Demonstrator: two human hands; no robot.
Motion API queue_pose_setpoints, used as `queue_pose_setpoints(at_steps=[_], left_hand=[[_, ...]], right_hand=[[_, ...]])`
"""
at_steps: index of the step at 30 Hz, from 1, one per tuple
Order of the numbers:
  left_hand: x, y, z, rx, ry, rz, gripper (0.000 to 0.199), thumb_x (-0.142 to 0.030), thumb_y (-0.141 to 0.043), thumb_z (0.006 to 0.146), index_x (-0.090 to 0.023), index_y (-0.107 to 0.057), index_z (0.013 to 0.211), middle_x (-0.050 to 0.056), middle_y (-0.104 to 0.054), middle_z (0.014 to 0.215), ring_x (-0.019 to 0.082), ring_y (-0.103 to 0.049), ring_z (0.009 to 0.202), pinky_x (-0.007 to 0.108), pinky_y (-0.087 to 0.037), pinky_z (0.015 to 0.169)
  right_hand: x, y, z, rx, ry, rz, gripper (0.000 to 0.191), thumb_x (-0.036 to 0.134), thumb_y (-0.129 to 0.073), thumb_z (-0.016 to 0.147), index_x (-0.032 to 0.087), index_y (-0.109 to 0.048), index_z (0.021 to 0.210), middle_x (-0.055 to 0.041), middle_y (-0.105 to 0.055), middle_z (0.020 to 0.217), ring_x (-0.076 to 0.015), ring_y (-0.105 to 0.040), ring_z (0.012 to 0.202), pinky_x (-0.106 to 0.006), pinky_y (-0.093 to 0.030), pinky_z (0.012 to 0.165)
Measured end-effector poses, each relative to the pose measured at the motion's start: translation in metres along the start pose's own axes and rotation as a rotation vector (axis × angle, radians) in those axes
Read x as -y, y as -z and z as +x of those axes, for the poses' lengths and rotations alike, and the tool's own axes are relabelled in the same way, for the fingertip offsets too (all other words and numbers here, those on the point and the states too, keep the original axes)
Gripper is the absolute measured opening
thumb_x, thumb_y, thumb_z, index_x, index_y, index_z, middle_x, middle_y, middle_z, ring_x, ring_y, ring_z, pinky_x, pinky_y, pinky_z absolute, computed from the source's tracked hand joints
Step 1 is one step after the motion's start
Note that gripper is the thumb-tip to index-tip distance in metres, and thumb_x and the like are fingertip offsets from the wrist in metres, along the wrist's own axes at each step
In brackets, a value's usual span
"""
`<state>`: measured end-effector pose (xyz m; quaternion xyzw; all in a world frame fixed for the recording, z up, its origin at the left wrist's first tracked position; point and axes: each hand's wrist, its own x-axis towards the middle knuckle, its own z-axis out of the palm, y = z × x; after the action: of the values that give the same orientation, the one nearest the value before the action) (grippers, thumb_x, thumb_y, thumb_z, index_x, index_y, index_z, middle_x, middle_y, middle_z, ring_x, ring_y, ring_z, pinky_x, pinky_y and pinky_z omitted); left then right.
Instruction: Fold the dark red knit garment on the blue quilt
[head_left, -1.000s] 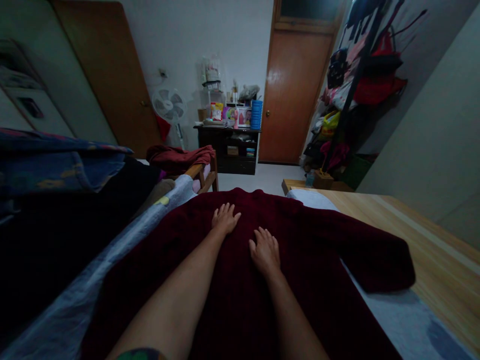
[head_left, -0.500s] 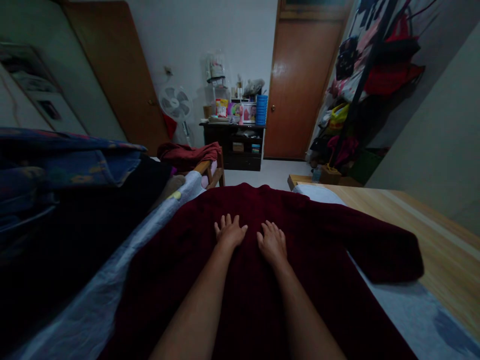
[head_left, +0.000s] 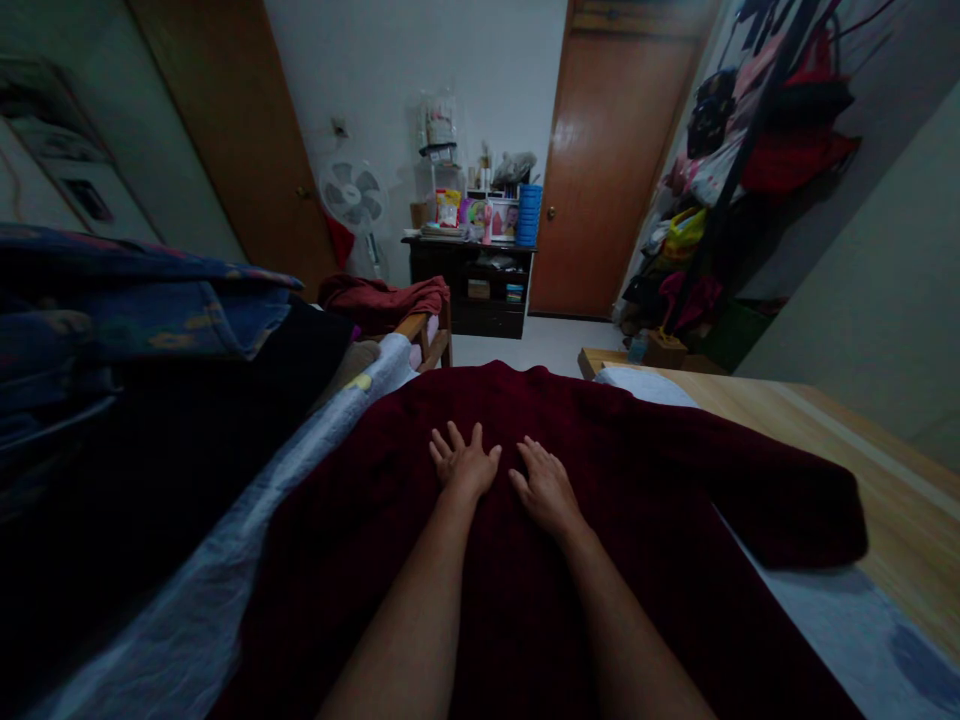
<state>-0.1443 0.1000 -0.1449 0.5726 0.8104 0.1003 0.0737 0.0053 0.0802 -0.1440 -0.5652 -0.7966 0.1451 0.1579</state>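
A dark maroon long-sleeved garment [head_left: 517,590], perhaps a coat, lies spread out in front of me, its collar end away from me. Its right-hand sleeve [head_left: 787,490] stretches out to the side. My left hand [head_left: 465,465] rests flat on the upper part of the cloth, fingers spread. Beside it, a short gap to the right, my right hand [head_left: 547,485] lies palm down on the same cloth with its fingers extended. Neither hand grips the fabric. Under the garment is a pale sheet [head_left: 180,590].
Blue patterned clothes [head_left: 187,310] are heaped at the left. A reddish cloth [head_left: 382,300] hangs over a wooden rail beyond. Bare wooden boards [head_left: 832,410] border the sheet on the right. Farther off stand a fan [head_left: 352,195], a dark cabinet [head_left: 487,315] and hanging bags [head_left: 795,150].
Both hands stay on the garment with only a slight shift, and the left fingers look a little more spread. The whole view has turned slightly.
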Motion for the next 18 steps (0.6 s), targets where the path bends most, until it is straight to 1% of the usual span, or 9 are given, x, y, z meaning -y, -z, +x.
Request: queue_pose_setpoints(at_steps=[3, 6, 8, 11, 14, 16, 18], left_hand=[[-0.001, 0.001, 0.0, -0.005, 0.066, -0.01, 0.073, -0.065, -0.041, 0.082, -0.028, -0.036, 0.145, 0.012, -0.019, 0.158, 0.043, -0.008, 0.143, 0.057, -0.008, 0.113], [-0.002, 0.002, -0.001, -0.015, 0.069, -0.018, 0.073, -0.065, -0.041, 0.082, -0.028, -0.036, 0.145, 0.011, -0.02, 0.157, 0.044, -0.008, 0.142, 0.057, -0.008, 0.112], [-0.002, 0.003, -0.001, -0.016, 0.072, -0.019, 0.073, -0.064, -0.041, 0.082, -0.029, -0.037, 0.145, 0.012, -0.02, 0.157, 0.044, -0.009, 0.142, 0.057, -0.008, 0.113], [-0.003, 0.003, -0.003, -0.028, 0.069, -0.015, 0.071, -0.063, -0.043, 0.082, -0.029, -0.039, 0.144, 0.014, -0.022, 0.156, 0.045, -0.01, 0.142, 0.057, -0.009, 0.112], [-0.006, 0.002, -0.005, -0.053, 0.063, -0.011, 0.069, -0.059, -0.047, 0.083, -0.026, -0.041, 0.143, 0.016, -0.025, 0.155, 0.045, -0.012, 0.141, 0.06, -0.01, 0.111], [-0.008, -0.001, -0.006, -0.096, 0.009, -0.011, 0.063, -0.05, -0.049, 0.085, -0.025, -0.041, 0.142, 0.015, -0.026, 0.155, 0.042, -0.012, 0.142, 0.061, -0.011, 0.111], [-0.01, -0.003, -0.005, -0.148, -0.151, -0.019, 0.055, -0.034, -0.047, 0.088, -0.028, -0.041, 0.142, 0.01, -0.025, 0.156, 0.034, -0.01, 0.145, 0.056, -0.012, 0.114]], right_hand=[[0.005, 0.003, -0.001, 0.035, -0.096, -0.088, 0.062, 0.051, -0.035, 0.093, 0.02, -0.033, 0.147, -0.0073, -0.026, 0.155, -0.0259, -0.017, 0.144, -0.045, -0.014, 0.115], [0.006, 0.005, 0.002, 0.078, -0.163, -0.143, 0.065, 0.059, -0.031, 0.092, 0.026, -0.028, 0.149, -0.0048, -0.021, 0.157, -0.0295, -0.013, 0.144, -0.052, -0.012, 0.113], [0.005, 0.009, 0.009, 0.102, -0.175, -0.156, 0.067, 0.062, -0.029, 0.091, 0.028, -0.028, 0.148, -0.0041, -0.022, 0.157, -0.0301, -0.017, 0.143, -0.052, -0.015, 0.112], [0.0, 0.017, 0.028, 0.12, -0.188, -0.171, 0.067, 0.062, -0.026, 0.091, 0.024, -0.034, 0.146, -0.0057, -0.028, 0.155, -0.0295, -0.023, 0.14, -0.051, -0.019, 0.11], [-0.007, 0.023, 0.053, 0.14, -0.209, -0.174, 0.067, 0.061, -0.025, 0.092, 0.02, -0.038, 0.144, -0.0074, -0.031, 0.154, -0.0295, -0.024, 0.14, -0.051, -0.017, 0.111], [-0.013, 0.023, 0.07, 0.146, -0.205, -0.172, 0.067, 0.061, -0.025, 0.092, 0.022, -0.036, 0.145, -0.0062, -0.028, 0.155, -0.0293, -0.021, 0.141, -0.052, -0.014, 0.112], [-0.022, 0.021, 0.084, 0.138, -0.2, -0.182, 0.067, 0.061, -0.025, 0.092, 0.024, -0.032, 0.147, -0.0045, -0.023, 0.157, -0.0283, -0.016, 0.143, -0.052, -0.013, 0.112]])
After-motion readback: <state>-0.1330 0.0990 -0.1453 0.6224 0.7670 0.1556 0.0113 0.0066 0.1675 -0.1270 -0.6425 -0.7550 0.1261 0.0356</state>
